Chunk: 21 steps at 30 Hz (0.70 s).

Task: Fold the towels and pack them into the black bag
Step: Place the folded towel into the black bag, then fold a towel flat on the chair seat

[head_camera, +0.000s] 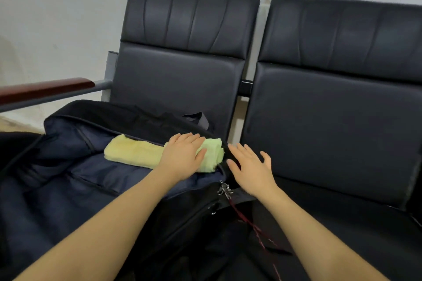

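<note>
Two bare forearms reach up from the bottom edge, cut off before the elbows. Left hand [182, 155] lies flat on the towels, fingers straight and close together, pressing where the yellow towel [132, 151] meets the green towel [213, 150]; it hides the seam between them, so whether they overlap cannot be told. Both lie folded inside the open black bag [68, 180], against its far wall on the dark blue lining. Right hand [250, 169] hovers over the bag's right rim, fingers spread and straight, holding nothing; whether it touches the rim is unclear. Metal zipper pulls [225, 189] and a thin red cord [251, 223] hang below it. The bag's left side runs out of view. Behind stand two black padded seats [331, 109] and a wooden armrest [45, 89].
</note>
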Each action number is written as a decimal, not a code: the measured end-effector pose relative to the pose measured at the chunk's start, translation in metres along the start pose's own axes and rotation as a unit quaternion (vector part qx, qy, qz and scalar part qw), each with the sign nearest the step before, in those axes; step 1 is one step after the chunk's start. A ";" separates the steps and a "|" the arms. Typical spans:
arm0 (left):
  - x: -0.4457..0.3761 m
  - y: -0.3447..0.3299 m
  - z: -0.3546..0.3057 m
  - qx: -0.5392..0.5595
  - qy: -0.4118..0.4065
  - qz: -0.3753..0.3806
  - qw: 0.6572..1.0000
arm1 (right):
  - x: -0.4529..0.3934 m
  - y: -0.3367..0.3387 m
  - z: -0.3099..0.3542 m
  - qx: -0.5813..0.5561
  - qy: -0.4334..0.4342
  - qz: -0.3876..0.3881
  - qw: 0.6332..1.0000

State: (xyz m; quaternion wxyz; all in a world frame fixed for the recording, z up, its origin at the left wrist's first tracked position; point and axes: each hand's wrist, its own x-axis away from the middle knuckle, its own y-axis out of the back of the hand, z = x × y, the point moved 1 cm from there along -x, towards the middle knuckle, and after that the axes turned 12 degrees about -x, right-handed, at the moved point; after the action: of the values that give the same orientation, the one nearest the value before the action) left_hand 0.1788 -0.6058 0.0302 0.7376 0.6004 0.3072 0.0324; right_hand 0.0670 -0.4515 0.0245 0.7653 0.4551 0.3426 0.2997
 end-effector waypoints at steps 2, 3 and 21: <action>0.008 0.022 -0.022 0.014 -0.032 -0.026 0.999 | 0.025 0.019 -0.007 0.009 0.006 -0.027 1.000; 0.013 0.033 -0.036 0.029 -0.045 -0.039 0.998 | 0.039 0.031 -0.013 0.007 0.002 -0.038 0.999; 0.102 0.115 -0.422 0.196 -0.263 0.002 0.945 | 0.343 0.208 -0.256 0.116 -0.169 -0.212 0.956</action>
State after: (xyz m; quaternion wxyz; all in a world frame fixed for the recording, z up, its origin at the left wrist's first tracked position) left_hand 0.0906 -0.1658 0.0542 0.6595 0.7211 0.1019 -0.1863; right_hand 0.0330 0.0228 0.0363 0.8001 0.5012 0.3295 0.0079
